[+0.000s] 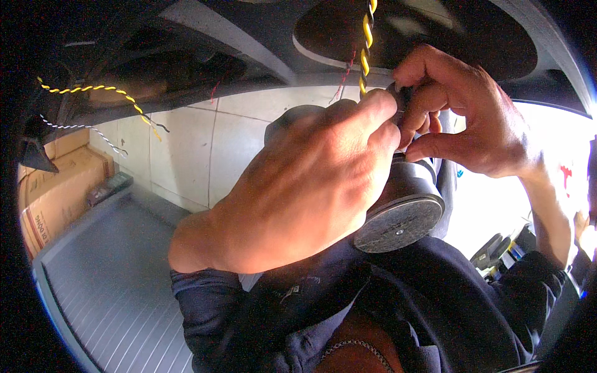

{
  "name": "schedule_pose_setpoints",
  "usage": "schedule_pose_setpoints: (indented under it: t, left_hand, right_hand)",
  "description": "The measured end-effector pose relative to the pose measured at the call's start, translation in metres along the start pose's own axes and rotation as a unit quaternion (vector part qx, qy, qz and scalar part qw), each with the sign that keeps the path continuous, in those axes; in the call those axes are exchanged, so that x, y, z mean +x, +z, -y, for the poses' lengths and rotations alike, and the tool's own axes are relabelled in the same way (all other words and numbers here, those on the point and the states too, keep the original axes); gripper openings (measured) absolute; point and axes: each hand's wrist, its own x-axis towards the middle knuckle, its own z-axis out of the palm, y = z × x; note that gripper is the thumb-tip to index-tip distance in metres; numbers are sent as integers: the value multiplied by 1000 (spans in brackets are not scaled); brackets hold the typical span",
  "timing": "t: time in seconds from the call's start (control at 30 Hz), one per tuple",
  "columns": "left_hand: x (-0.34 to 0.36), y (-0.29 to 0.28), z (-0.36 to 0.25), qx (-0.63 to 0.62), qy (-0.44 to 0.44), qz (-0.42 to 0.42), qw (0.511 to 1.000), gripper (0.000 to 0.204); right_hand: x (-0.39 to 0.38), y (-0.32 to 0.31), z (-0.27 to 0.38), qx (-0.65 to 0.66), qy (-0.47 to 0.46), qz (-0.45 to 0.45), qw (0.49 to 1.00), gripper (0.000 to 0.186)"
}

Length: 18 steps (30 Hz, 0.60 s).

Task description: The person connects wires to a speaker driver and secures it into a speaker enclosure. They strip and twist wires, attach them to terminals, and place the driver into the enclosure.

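Observation:
A twisted yellow-and-black wire (367, 43) hangs from above down to my left hand (298, 180), whose fingers are curled closed at its lower end; their tips are mostly hidden. Beneath both hands is a round black speaker (398, 225), its flat metal back facing me and its far side hidden behind my left hand. My right hand (463, 118) is bent round the top of the speaker, thumb at its rim and fingers curled on a small dark part I cannot make out.
A dark curved panel (261, 50) arches overhead, with other loose wires (93, 87) dangling at left. Cardboard boxes (62, 186) stand at left beside a grey ribbed tray (118, 280). Behind lies pale tiled flooring (236, 143). Dark items (491, 248) sit at lower right.

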Motion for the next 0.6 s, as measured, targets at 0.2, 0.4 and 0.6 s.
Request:
schedule_pose_setpoints:
  t: [0.2,0.4,0.6]
  left_hand:
    - [2,-2,-6,-14,-61,41,997,9]
    - [7,1,-12,13,-65,45,997,10]
    - [6,12,-21,72,-96,18,993,14]
  right_hand:
    - [3,15,-48,10,-245,-118,962,41]
    - [0,18,-50,-113,-424,-152,886,34]
    - [-13,34,-40,-72,-317,-205,923,39]
